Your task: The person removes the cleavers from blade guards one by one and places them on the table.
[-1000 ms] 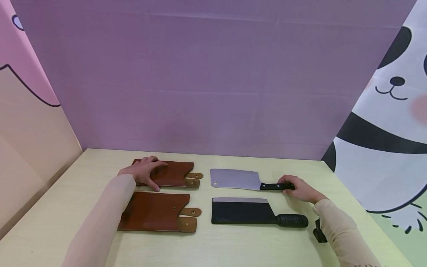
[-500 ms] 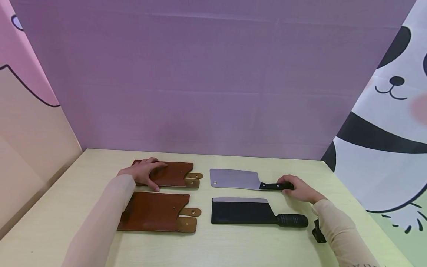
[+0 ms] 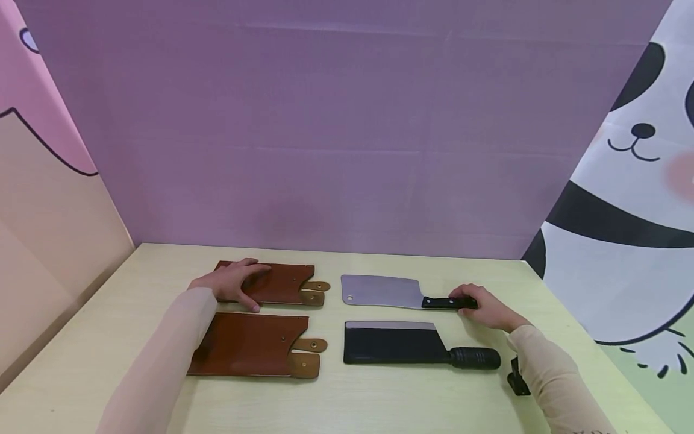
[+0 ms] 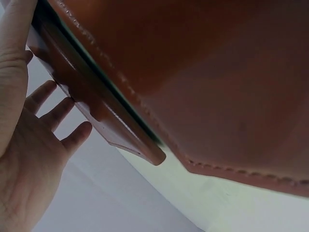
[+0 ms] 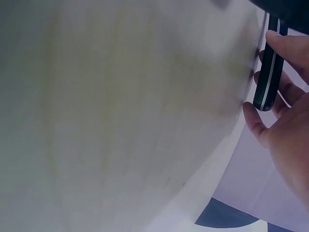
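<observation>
On the left, my left hand [image 3: 230, 282] lies spread over the far brown leather knife sheath [image 3: 284, 280]. Its thumb reaches the near edge, and in the left wrist view the fingertips [image 4: 79, 135] touch the sheath's far edge, fairly straight. My right hand [image 3: 488, 307] pinches the end of a cleaver's black riveted handle between thumb and fingers. That cleaver [image 3: 382, 290] has a plain silver blade with a hole at its corner, pointing left towards the sheath. In the right wrist view, the handle [image 5: 268, 82] sits between the thumb and fingers.
Nearer the front lie a larger brown leather sheath [image 3: 252, 343], partly behind the left sleeve, and a black-bladed cleaver [image 3: 396, 345] with a ridged black handle. A black device [image 3: 518, 381] shows beside the right sleeve. A purple backdrop [image 3: 347, 132] rises behind the pale table [image 3: 379, 401].
The left hand has shifted very slightly. Sheaths and cleavers lie as before, and the right hand keeps its hold on the silver cleaver's handle.
</observation>
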The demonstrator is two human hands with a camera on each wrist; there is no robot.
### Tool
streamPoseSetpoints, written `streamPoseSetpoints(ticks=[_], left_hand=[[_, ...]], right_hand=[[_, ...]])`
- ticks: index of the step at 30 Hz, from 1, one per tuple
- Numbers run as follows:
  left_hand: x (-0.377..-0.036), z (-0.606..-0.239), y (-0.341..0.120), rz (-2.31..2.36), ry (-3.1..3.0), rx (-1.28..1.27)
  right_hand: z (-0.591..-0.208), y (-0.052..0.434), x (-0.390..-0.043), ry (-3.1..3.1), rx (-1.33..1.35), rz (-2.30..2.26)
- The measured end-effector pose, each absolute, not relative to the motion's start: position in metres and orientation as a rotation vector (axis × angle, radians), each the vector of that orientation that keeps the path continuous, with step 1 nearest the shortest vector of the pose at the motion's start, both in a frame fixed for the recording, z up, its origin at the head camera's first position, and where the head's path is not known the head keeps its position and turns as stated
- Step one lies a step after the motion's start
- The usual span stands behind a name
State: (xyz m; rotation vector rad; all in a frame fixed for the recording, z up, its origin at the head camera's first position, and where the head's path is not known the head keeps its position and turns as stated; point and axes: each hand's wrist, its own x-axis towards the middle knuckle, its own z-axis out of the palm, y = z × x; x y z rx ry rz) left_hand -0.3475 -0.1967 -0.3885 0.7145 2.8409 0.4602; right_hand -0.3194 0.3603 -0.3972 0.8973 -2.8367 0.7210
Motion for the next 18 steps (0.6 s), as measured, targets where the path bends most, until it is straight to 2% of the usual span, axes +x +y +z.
streamPoseSetpoints(ticks=[18], left_hand=[[-0.336,-0.377,-0.212,0.405,2.9,0.814]], right_hand=[[-0.394,0.367,-0.315,-2.804,0.825,0.683]])
